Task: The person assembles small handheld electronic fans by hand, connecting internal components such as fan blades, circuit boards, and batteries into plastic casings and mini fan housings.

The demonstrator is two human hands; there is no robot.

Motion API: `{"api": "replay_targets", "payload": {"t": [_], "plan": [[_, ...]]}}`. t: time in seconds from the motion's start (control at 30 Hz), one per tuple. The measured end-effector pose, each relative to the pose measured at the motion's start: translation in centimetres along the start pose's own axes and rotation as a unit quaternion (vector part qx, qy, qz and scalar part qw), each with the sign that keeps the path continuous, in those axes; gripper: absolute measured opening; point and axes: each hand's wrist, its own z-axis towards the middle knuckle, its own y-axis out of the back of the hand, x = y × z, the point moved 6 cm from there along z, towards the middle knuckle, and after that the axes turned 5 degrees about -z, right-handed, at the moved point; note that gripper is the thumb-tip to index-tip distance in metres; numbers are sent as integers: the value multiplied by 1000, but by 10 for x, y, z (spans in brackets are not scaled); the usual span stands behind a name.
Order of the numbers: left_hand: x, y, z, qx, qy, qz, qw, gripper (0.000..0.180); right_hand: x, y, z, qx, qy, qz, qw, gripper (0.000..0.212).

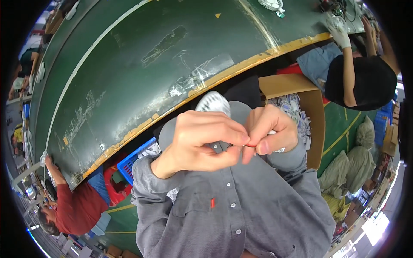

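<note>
In front of my grey shirt, both hands come together with their fingertips almost touching. My left hand (206, 138) is closed in a pinch, its thumb and forefinger at one end of a thin red piece (250, 145) that looks like a short wire. The fingers of my right hand (272, 129) pinch around the same red piece from the other side. A bit of something white (272, 132) shows within the right hand's curled fingers; its kind is mostly hidden. Just beyond my left hand is a white and silvery rounded thing (214, 103), partly covered by that hand.
The green worktable (129, 73) with a worn yellow edge lies beyond my hands. A cardboard box (317, 129) of small white packed parts stands at right, a blue crate (131, 161) at left. Co-workers sit at far right (361, 81) and lower left (81, 204).
</note>
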Motion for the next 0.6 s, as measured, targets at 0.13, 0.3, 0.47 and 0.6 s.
{"api": "replay_targets", "payload": {"t": [0.13,0.3,0.47,0.6], "plan": [[19,-25,-8,39,117,-88,988,17,-22,0,-30,-21,55,53,997,29],[37,-69,-17,111,195,-160,961,12,-43,-7,-79,-34,112,121,986,25],[50,-58,-23,109,267,-185,940,11,-53,-13,-104,73,209,252,942,29],[31,51,-37,-165,200,-81,962,15,-61,27,-209,-187,173,173,952,38]]}}
